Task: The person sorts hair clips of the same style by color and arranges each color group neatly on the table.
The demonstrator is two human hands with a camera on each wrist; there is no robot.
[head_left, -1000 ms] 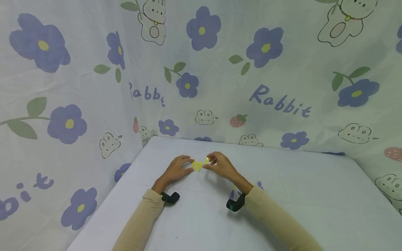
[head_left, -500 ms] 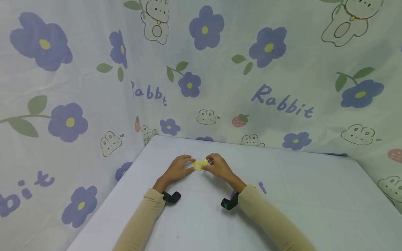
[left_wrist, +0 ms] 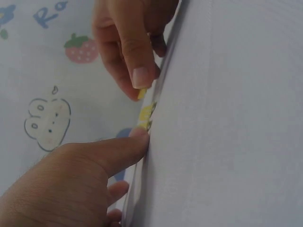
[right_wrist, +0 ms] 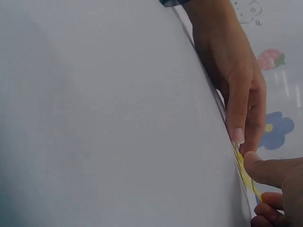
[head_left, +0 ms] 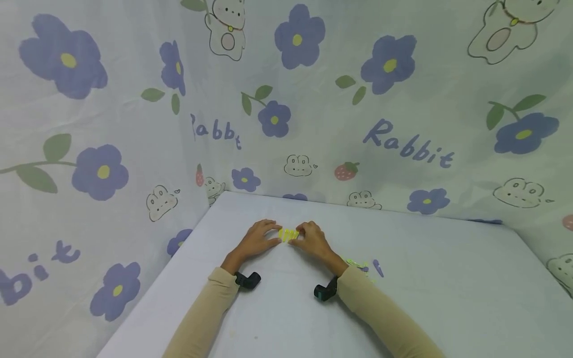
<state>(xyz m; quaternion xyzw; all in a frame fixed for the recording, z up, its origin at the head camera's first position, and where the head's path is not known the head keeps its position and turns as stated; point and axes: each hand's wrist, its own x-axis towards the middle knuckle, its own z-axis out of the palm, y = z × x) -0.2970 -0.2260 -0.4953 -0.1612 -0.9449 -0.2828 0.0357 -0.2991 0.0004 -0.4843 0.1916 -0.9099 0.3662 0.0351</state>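
the right hand (head_left: 314, 242), fingers pinching a yellow clip (head_left: 295, 235), had closed in beside the yellow row (head_left: 285, 235), lengthening it; the left hand (head_left: 256, 240) gripped the row's left end.

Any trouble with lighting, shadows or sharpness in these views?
Head view: even light, soft shadow beside the tan right sleeve, slim yellow pieces too small for detail. Left wrist view: hazy, soft edges on those pieces. Right wrist view: dimmer, the smooth white table surface darkening toward lower left.
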